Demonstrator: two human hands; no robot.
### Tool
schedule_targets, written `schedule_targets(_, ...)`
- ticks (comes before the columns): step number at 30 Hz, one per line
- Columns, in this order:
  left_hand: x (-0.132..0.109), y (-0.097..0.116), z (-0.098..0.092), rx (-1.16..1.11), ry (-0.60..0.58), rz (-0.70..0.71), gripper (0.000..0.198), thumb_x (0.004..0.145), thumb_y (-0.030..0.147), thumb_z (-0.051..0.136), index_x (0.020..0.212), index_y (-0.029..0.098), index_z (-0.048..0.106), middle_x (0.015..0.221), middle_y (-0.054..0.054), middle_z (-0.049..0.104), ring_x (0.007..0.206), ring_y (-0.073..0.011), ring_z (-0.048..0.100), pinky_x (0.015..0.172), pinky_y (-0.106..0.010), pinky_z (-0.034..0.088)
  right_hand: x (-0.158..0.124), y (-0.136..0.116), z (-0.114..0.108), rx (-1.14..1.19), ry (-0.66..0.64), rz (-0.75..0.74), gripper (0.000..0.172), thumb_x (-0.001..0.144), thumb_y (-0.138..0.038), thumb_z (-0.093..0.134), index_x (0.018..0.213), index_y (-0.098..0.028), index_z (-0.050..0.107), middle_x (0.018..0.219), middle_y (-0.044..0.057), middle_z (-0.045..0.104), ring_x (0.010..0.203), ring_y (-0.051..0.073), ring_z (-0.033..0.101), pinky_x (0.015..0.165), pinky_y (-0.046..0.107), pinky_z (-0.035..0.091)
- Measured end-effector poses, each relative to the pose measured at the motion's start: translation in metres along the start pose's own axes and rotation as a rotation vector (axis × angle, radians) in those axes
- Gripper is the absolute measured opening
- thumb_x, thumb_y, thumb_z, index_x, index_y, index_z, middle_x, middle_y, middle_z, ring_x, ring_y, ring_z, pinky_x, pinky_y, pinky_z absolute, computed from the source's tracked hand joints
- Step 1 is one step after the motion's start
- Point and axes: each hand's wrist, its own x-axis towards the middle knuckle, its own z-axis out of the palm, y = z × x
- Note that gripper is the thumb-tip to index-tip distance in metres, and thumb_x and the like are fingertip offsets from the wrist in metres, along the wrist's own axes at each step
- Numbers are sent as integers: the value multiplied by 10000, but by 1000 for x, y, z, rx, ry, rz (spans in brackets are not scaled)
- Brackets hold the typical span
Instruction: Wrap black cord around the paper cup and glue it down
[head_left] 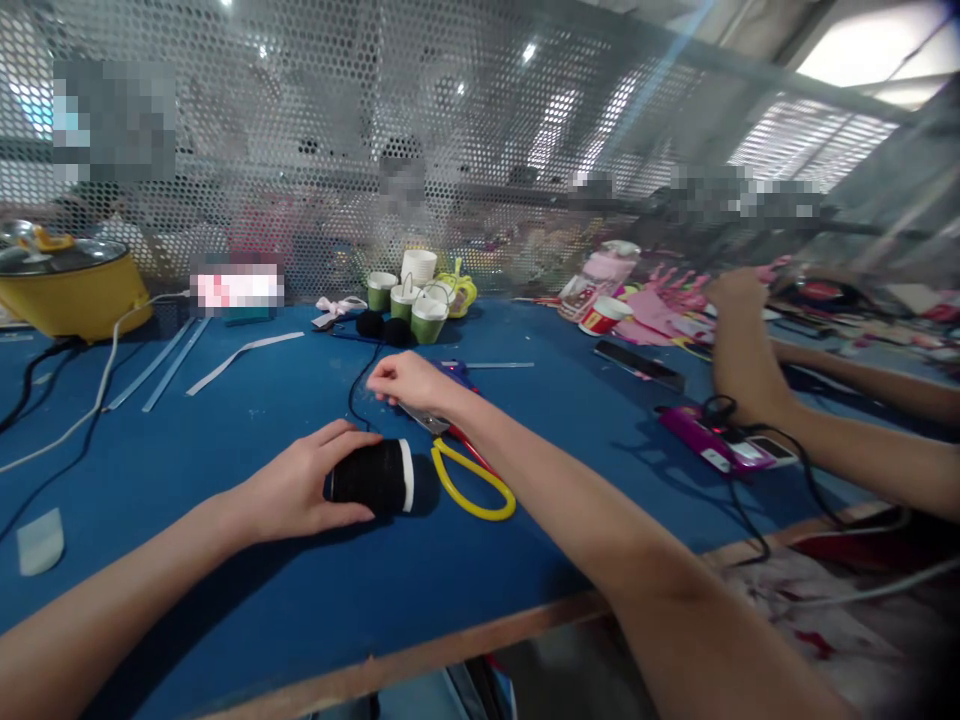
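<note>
My left hand wraps round a black-covered cup lying on its side, its white rim facing right. My right hand is just beyond it, fingers curled into a pinch; whatever sits between the fingertips is too small to make out. Under my right wrist lie scissors with a yellow handle loop, partly hidden by the forearm. A blue glue gun shows behind that hand, with a clear glue stick. From two black balls, a thin black cord runs towards the cup.
Green-and-white paper cups stand by the mesh screen. At left are a yellow electric pot, a white cable and pale strips. A phone, a purple power strip and another person's arm are at right.
</note>
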Motion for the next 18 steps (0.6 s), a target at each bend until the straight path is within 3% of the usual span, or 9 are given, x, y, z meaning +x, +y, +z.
schedule_targets(5, 1, -1, -1, -23, 2, -17, 536, 732, 362, 633, 1199, 207, 418, 1110, -97, 509, 973, -234, 548, 813, -361, 473, -21, 27, -52, -199, 281, 113, 134, 781, -247, 520, 682, -161, 552, 626, 26, 610, 529, 105, 532, 501, 216, 368)
schedule_targets(7, 1, -3, -3, -12, 16, -24, 528, 732, 357, 633, 1193, 209, 423, 1115, -94, 501, 983, -235, 538, 822, -367, 465, -26, 43, -65, -298, 354, 167, 216, 781, -333, 522, 643, -169, 550, 620, 45, 608, 602, 154, 558, 538, 246, 359)
schedule_targets(11, 1, -5, -7, 17, 61, -36, 494, 741, 319, 625, 1183, 219, 429, 1129, -87, 483, 999, -231, 523, 849, -375, 447, -29, 69, -65, -412, 318, 259, 303, 720, -410, 582, 527, -180, 543, 585, 70, 603, 638, 210, 574, 552, 272, 330)
schedule_targets(14, 1, -6, -8, 20, 48, -52, 491, 741, 309, 622, 1181, 221, 423, 1128, -86, 489, 995, -230, 525, 840, -373, 448, -26, 79, -57, -418, 254, 288, 238, 651, -293, 659, 485, -187, 525, 576, 66, 604, 623, 206, 576, 550, 265, 328)
schedule_targets(18, 1, -7, -9, 15, 18, -85, 497, 740, 325, 625, 1181, 225, 418, 1129, -79, 515, 1007, -237, 523, 835, -375, 447, -25, 83, -52, -378, 288, 303, 94, 674, -190, 616, 592, -173, 571, 662, 74, 634, 691, 210, 590, 589, 263, 360)
